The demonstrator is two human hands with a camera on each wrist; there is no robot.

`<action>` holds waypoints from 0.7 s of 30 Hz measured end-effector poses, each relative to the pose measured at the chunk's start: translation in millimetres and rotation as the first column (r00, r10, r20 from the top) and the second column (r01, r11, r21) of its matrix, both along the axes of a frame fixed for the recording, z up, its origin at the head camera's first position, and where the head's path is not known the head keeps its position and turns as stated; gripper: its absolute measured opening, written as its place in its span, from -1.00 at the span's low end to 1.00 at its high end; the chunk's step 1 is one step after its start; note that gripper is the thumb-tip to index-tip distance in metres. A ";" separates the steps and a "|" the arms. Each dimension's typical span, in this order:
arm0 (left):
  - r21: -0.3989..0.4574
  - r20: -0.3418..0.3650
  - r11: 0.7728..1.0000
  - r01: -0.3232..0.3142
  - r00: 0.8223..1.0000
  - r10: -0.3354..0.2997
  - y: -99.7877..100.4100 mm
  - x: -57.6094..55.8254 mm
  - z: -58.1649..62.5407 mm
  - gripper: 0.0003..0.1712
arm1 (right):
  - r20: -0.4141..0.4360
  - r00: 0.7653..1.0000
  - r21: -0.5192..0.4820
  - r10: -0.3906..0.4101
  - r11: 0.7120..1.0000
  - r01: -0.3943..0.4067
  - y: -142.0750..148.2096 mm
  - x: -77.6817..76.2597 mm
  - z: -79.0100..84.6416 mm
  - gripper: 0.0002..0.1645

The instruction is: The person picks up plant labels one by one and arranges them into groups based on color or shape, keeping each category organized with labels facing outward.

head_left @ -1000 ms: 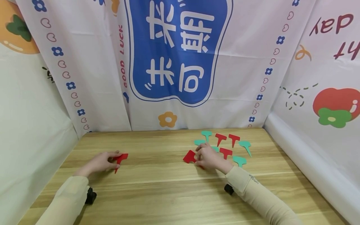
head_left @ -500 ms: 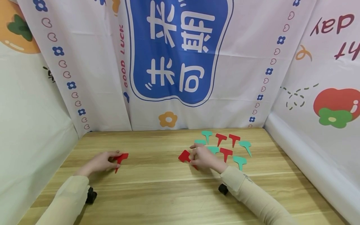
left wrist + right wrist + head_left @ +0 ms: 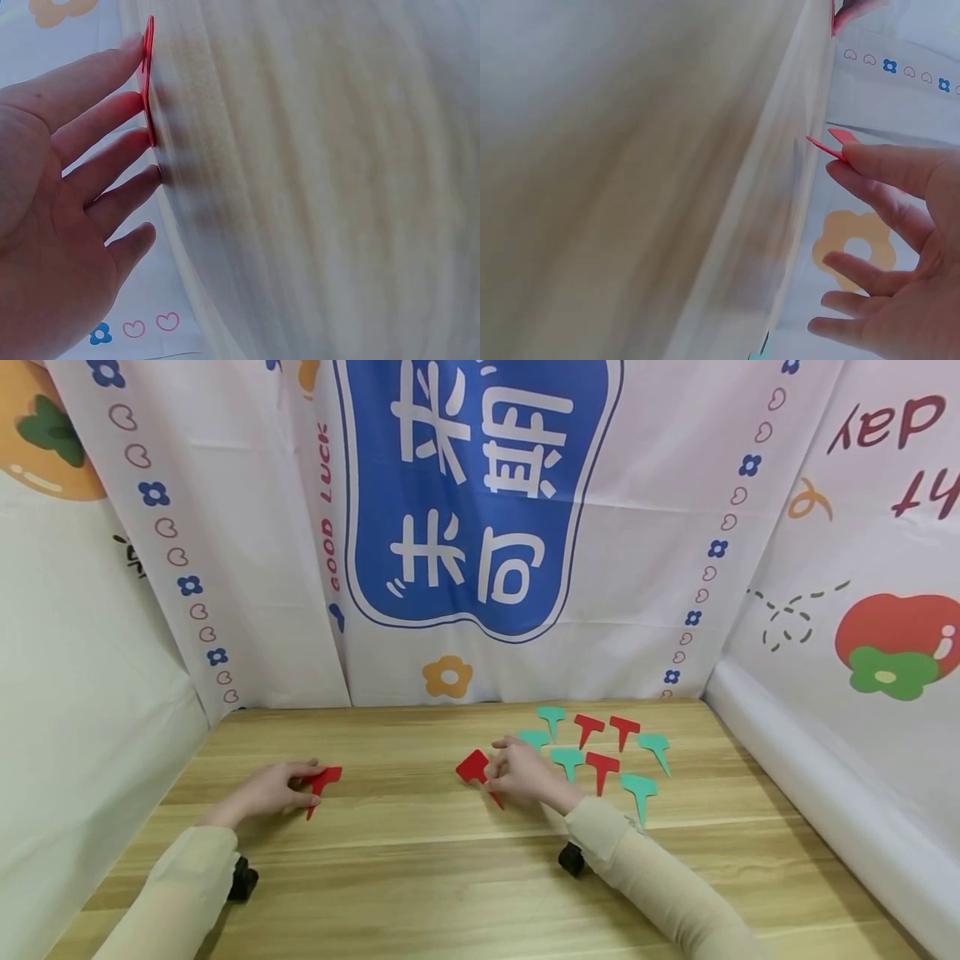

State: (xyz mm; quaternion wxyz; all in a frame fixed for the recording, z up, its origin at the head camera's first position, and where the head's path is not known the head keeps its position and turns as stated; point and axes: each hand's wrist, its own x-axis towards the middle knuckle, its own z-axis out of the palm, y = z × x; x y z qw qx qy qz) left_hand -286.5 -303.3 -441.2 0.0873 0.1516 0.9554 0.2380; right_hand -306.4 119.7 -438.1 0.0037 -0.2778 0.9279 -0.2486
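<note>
In the head view my left hand [image 3: 272, 789] is at the table's left, its fingertips on a red T-shaped plant label [image 3: 324, 778]. The left wrist view has those fingers fairly straight, some tips touching the label [image 3: 149, 82] against the wood. My right hand [image 3: 525, 771], right of the middle, pinches a second red plant label [image 3: 474, 767] between thumb and index finger. Seen from the right wrist, this label [image 3: 844, 136] is tilted near the tabletop and the other fingers are spread away from it.
Green plant labels [image 3: 639, 787], several in all, and three red ones [image 3: 602, 764] lie scattered at the back right of the wooden table [image 3: 420, 877]. A printed cloth [image 3: 637, 568] hangs behind the table's back edge, with white side walls left and right.
My right hand has moved left with its red plant label, uncovering more of the green labels behind it. The left hand and its label have stayed in place.
</note>
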 end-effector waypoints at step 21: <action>-0.001 0.001 1.000 0.003 1.000 -0.003 -1.5 -1.7 -2.3 -0.24 | 0.102 0.991 -0.127 -0.091 0.987 0.104 -68.0 -8.1 -4.8 -0.73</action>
